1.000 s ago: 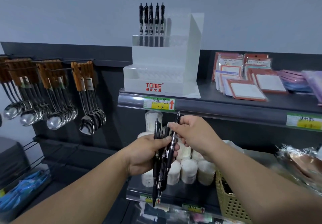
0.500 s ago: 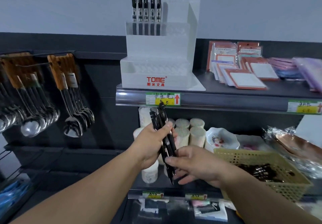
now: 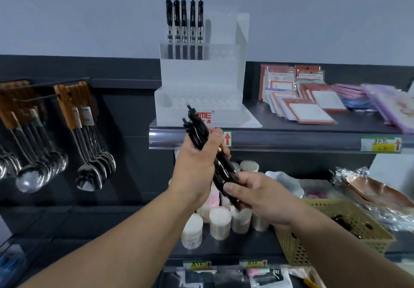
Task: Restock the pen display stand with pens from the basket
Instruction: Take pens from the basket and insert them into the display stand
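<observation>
Holding a bunch of black pens [image 3: 202, 137], the left hand [image 3: 195, 173] wraps its fingers tight around the middle of them. The pens lean, with their tops up near the front of the white pen stand [image 3: 201, 81] and their bottoms down low. The right hand [image 3: 266, 200] curls round the low ends, thumb on top, maybe to tidy them or pull one out.

The stand sits on the top shelf [image 3: 291, 141], just above the hands. Five pens [image 3: 184, 21] stand in its top row at the left, and the other holes look bare. The yellow basket [image 3: 291, 249] is low on the right. It has a few dark things inside that I think are more pens.

What could go wrong? The bunch is big for one hand. If the right hand tugs one pen, others may slide out and drop onto the round tubs [image 3: 220, 222] below. A hand full of pens may also bump the stand and knock the five pens over.
</observation>
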